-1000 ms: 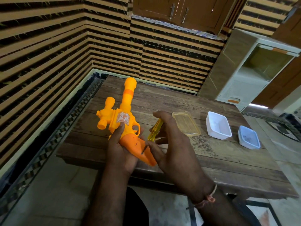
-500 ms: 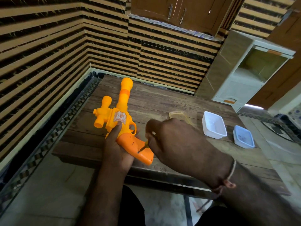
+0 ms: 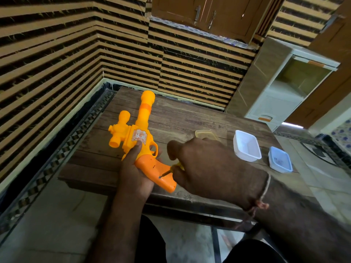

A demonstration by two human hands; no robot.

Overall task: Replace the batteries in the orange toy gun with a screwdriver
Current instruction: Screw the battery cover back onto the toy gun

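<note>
An orange toy gun (image 3: 140, 137) lies tilted at the lower centre of the frame, its barrel pointing toward the upper middle and its darker orange handle slanting down to the right, over the near edge of the wooden tabletop (image 3: 190, 118). The left hand (image 3: 135, 172) comes up from the bottom of the frame and wraps the handle from below and from the left, thumb stretched up along the yellow body to a printed sticker; its grip is closed round the toy. The right hand (image 3: 212, 168) reaches in from the lower right, back of the hand to the camera, fingers curled and pinching a screwdriver (image 3: 171, 169) whose yellow handle barely shows; the thin metal shaft runs down-left and its tip sits at a small hole on the handle's face. A thread band circles the right wrist.

The tabletop's near edge runs just under both hands, with bare boards open to the left of the toy and behind its barrel. Right of centre, well apart from the toy, three shallow tubs stand in a row: a clear yellowish container (image 3: 206, 134), half hidden behind the right hand, a white container (image 3: 247, 148) and a pale blue container (image 3: 280, 161) near the right edge, holding small dark bits too small to tell. Striped walls meet at the upper left.
</note>
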